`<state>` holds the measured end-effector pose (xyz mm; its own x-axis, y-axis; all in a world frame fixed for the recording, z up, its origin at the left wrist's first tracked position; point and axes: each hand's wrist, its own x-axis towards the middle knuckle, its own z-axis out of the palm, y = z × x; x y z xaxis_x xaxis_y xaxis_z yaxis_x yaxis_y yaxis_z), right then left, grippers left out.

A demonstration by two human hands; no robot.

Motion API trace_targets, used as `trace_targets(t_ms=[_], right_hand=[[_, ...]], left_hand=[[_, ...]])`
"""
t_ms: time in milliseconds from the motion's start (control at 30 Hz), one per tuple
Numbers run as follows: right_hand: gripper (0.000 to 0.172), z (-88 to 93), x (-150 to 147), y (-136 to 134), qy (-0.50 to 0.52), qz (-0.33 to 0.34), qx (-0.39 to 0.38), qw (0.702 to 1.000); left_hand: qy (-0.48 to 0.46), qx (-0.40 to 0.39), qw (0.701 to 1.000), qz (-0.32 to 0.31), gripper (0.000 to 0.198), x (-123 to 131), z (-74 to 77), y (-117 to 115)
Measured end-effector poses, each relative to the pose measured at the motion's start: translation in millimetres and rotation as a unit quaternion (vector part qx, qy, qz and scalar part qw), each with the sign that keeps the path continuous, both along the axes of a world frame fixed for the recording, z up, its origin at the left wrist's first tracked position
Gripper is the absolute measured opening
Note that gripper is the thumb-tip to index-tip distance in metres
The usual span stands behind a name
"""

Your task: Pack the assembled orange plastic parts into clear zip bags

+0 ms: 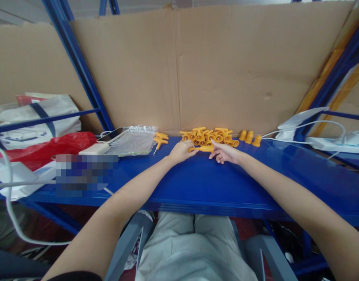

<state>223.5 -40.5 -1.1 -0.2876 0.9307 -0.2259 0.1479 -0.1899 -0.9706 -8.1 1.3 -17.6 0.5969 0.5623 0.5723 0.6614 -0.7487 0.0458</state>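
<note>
Nearest, with twelve o'clock straight ahead of the seated person, lie legs in pale grey-green cloth trousers, between the grey armrests of a chair. Beyond them runs a smooth blue tabletop.

Over it, at twelve o'clock, both bare hands meet on one small orange-yellow plastic piece with a ribbed stem and a cone-shaped end. The left hand has its fingers curled closed around the stem end, hiding part of it; the right hand pinches the cone end between thumb and forefinger, its other fingers loosely bent.

Just past the hands, also at twelve, sits a crowded heap of orange-yellow plastic T-handled pieces with hollow cone ends. At one o'clock three orange-yellow plastic thimble-shaped caps stand close together. At eleven, a few orange-yellow T-handles with bare metal spirals lie beside a clear plastic bag. Farther round, at ten, is a crumpled red plastic bag, with a white bag with a dark blue strap behind it.

Farthest off, at twelve, rises a tall brown cardboard sheet.
</note>
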Motion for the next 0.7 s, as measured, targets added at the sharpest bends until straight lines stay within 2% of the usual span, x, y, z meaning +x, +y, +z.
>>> trace_targets(t_ms=[100,167,267,333,400,500,600,633,700], right_hand=[[0.025,1.6,-2.5,-0.6,0.028,-0.026,0.036,0.999],[0.018,7.0,-3.3,-0.2,0.039,-0.055,0.059,0.996],[0.016,21.6,1.5,5.2,0.054,-0.099,0.12,0.986],[0.018,32.0,9.6,14.0,0.053,-0.134,0.174,0.974],[0.024,40.4,19.7,26.8,0.031,-0.179,0.237,0.954],[0.035,47.3,33.1,46.7,-0.064,-0.242,0.356,0.9],[0.036,48.0,39.4,56.4,-0.25,-0.28,0.437,0.817],[0.035,46.8,39.5,56.5,-0.323,-0.278,0.445,0.788],[0.032,42.3,37.1,53.3,-0.458,-0.245,0.441,0.732]], left_hand=[[-0.002,-0.011,1.0,-0.009,0.017,-2.2,0.7,2.7],[-0.013,-0.01,1.0,-0.026,0.017,-4.9,3.0,3.5],[-0.04,0.007,0.998,-0.048,0.04,-12.3,9.2,3.7],[-0.058,0.01,0.998,-0.027,0.05,-19.8,14.2,4.2],[-0.062,0.0,0.998,0.032,0.051,-28.9,18.5,5.6],[-0.04,-0.034,0.984,0.172,0.047,-44.1,21.4,9.8],[0.001,-0.101,0.949,0.3,0.046,-59.2,18.4,17.3],[0.019,-0.13,0.937,0.322,0.045,-63.7,16.4,20.5],[0.061,-0.174,0.927,0.328,0.041,-71.5,11.6,27.6]])
